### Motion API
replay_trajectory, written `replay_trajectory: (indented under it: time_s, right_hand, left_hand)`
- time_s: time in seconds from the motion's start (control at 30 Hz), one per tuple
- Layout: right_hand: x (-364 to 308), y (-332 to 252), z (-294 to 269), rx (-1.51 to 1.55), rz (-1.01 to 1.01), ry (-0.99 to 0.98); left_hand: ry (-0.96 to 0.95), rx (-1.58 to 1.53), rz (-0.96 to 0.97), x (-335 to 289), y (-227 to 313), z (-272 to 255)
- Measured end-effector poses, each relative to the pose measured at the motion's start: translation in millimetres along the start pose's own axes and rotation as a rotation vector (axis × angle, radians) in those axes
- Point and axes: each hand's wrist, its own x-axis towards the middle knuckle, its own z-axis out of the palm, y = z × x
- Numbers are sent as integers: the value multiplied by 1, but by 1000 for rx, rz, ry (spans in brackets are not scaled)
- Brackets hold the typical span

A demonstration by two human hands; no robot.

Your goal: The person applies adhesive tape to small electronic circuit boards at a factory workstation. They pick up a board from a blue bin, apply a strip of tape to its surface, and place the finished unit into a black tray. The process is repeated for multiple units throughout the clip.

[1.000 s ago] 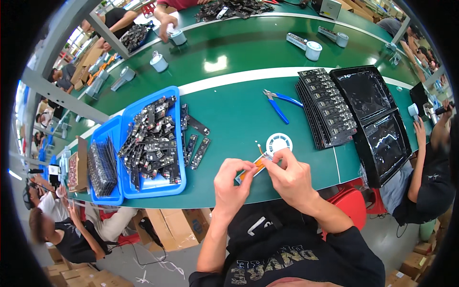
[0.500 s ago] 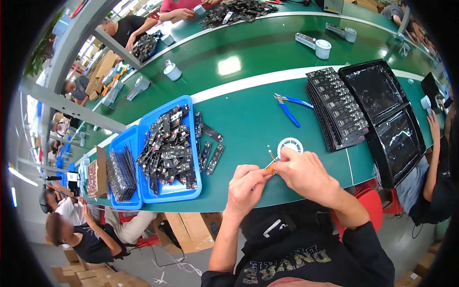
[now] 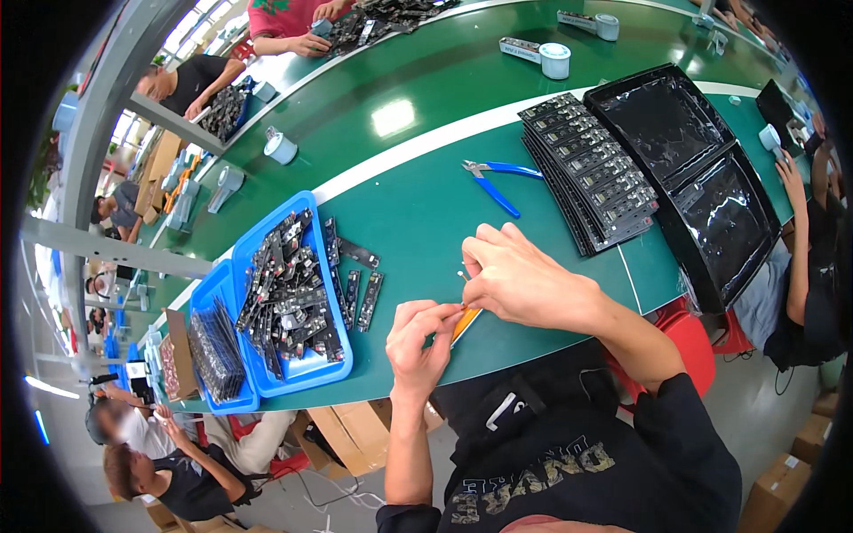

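Observation:
Over the front edge of the table, my two hands meet with fingertips together. My left hand (image 3: pixel 419 348) is closed in a pinch at the upper end of a flat orange strip (image 3: pixel 466 325), which slants down between the hands. My right hand (image 3: pixel 526 282) is also closed, thumb and fingers pinched at that same end; what sits in its fingertips is too small to make out. A thin wire (image 3: pixel 463 274) with a pale tip pokes out beside the right fingers. Beyond my hands lie blue-handled cutters (image 3: pixel 494 185), their jaws apart.
At left, a blue tray (image 3: pixel 345 362) is heaped with small black circuit boards; several loose boards (image 3: pixel 352 293) lie beside it. Another blue bin holds clear-wrapped boards (image 3: pixel 216 351). At right are stacked board panels (image 3: pixel 591 169) and a black tray (image 3: pixel 742 253). White-capped devices (image 3: pixel 555 61) stand on the far green belt.
The view has shifted, and my hands appear further left. My right hand has turned and now covers where the white ring was. More of the orange strip shows between my hands.

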Motion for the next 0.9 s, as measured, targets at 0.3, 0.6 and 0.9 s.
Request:
replay_trajectory:
  time_s: [0.3,0.6,0.9]
  right_hand:
    - [1,6,17,-111,-31,48]
    - [0,-4,27,-85,-26,165]
    - [-30,-30,63,-316,20,433]
  left_hand:
    - [-1,36,58,-1,-2,-1]
    - [111,-43,-104,-10,-9,3]
    - [39,489,-395,6,-21,-34]
